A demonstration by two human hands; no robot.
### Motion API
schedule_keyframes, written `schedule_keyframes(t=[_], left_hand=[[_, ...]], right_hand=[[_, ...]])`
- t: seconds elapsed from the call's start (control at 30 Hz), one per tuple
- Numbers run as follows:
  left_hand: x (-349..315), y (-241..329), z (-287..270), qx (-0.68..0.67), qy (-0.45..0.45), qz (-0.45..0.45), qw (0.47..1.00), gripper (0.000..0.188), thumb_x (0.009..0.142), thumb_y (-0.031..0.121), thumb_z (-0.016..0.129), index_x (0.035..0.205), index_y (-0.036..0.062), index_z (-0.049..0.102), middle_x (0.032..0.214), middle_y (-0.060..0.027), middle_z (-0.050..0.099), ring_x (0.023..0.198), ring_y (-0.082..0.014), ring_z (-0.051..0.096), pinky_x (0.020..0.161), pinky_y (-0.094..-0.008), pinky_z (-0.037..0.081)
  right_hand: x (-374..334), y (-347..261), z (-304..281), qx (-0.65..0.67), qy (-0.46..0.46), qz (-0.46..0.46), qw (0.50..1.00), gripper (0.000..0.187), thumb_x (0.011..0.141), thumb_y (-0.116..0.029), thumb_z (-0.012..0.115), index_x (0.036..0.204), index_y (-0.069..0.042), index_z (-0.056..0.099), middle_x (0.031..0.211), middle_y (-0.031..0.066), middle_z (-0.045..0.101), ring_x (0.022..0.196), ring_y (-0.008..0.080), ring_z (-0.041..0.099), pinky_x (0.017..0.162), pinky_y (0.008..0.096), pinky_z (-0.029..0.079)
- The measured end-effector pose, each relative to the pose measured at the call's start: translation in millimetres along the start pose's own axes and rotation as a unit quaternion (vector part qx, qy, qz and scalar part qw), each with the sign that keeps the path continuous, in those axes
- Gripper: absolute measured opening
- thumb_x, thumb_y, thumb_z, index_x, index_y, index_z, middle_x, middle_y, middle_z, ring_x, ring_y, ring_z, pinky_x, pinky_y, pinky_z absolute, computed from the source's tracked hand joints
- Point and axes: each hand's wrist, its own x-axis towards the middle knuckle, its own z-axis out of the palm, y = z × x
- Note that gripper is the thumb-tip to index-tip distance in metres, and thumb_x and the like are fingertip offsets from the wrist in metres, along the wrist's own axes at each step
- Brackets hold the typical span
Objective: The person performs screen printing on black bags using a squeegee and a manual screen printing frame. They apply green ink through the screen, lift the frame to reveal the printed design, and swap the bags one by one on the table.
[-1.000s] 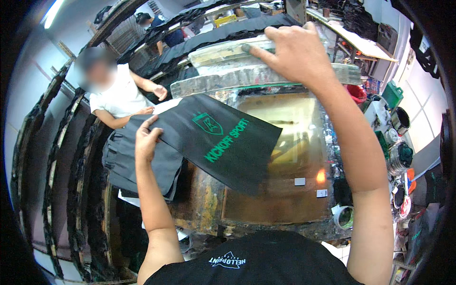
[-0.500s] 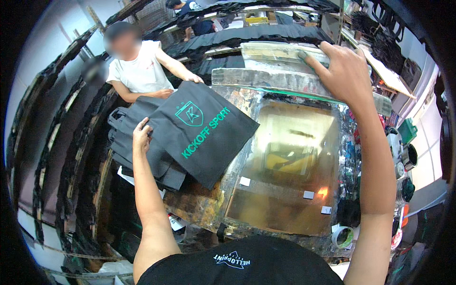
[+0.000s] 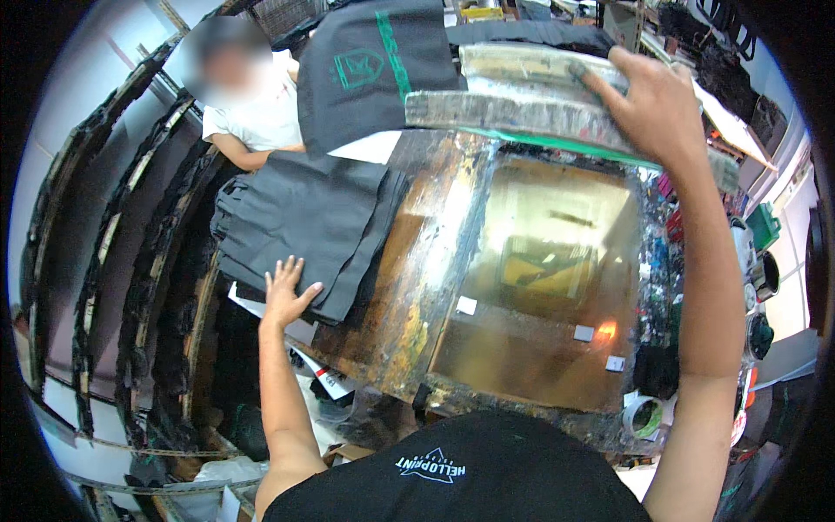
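Note:
My left hand (image 3: 287, 294) lies with spread fingers on the near edge of a stack of black fabric bags (image 3: 300, 217). My right hand (image 3: 652, 104) is closed over a long, pale, ink-stained squeegee (image 3: 531, 68) at the far right. Below it runs a grey, stained bar of the screen frame (image 3: 513, 115) with a green lower edge. Beyond the stack, a black bag with a green print (image 3: 370, 83) hangs raised in front of a person in a white shirt (image 3: 254, 113). The bag hides that person's hands in part.
A glossy brown printing board (image 3: 531, 348) with several small white tabs lies in front of me. A tape roll (image 3: 644, 416) sits at its right corner. Cans (image 3: 764, 274) and a green container (image 3: 764, 226) stand at the right. Dark racks (image 3: 113, 252) line the left.
The printed bag has gone from the board side up and away toward the far person. My left hand has slid nearer and opened flat on the stack. My right hand keeps its grip.

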Motion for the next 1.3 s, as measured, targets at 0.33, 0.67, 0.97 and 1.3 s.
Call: schedule_keyframes(t=[0.33, 0.67, 0.97, 1.3], left_hand=[[20.9, -17.7, 1.9, -0.106, 0.028, -0.08, 0.991, 0.058, 0.109, 0.047, 0.049, 0.147, 0.0039, 0.062, 0.153, -0.0193, 0.058, 0.149, -0.0341, 0.048, 0.125, -0.0541, 0.028], [-9.4, 223.3, -44.2, -0.04, 0.124, 0.216, 0.968, 0.036, 0.106, 0.028, 0.058, 0.126, 0.0015, 0.072, 0.127, -0.0202, 0.073, 0.121, -0.0377, 0.067, 0.11, -0.0534, 0.047], [-40.5, 375.4, 112.1, -0.079, -0.001, 0.413, 0.907, 0.095, 0.094, 0.08, 0.05, 0.163, 0.0156, 0.042, 0.17, -0.0224, 0.032, 0.156, -0.0526, 0.024, 0.121, -0.0761, 0.01], [-24.5, 421.0, 114.1, -0.1, -0.049, 0.451, 0.886, 0.1, 0.085, 0.084, 0.058, 0.163, 0.0226, 0.044, 0.175, -0.0167, 0.025, 0.157, -0.057, 0.015, 0.12, -0.08, 0.006]], right_hand=[[-7.9, -4.9, -6.7, -0.011, -0.026, 0.004, 1.0, 0.056, 0.1, -0.059, 0.057, 0.113, -0.006, 0.07, 0.103, 0.0214, 0.075, 0.104, 0.0405, 0.07, 0.093, 0.0535, 0.051], [-15.9, 1.4, -5.1, -0.038, -0.005, -0.006, 0.999, 0.057, 0.1, -0.06, 0.056, 0.112, -0.007, 0.073, 0.1, 0.0176, 0.076, 0.101, 0.036, 0.073, 0.093, 0.057, 0.046], [4.2, -22.2, -41.6, -0.022, -0.251, 0.038, 0.967, 0.079, 0.106, -0.076, 0.027, 0.092, -0.009, 0.067, 0.072, 0.0041, 0.06, 0.067, 0.0163, 0.056, 0.092, 0.0473, 0.045], [17.4, -8.9, -42.8, 0.005, -0.239, 0.042, 0.97, 0.094, 0.104, -0.079, 0.018, 0.124, -0.004, 0.071, 0.094, 0.0121, 0.077, 0.094, 0.0253, 0.072, 0.111, 0.0598, 0.043]])
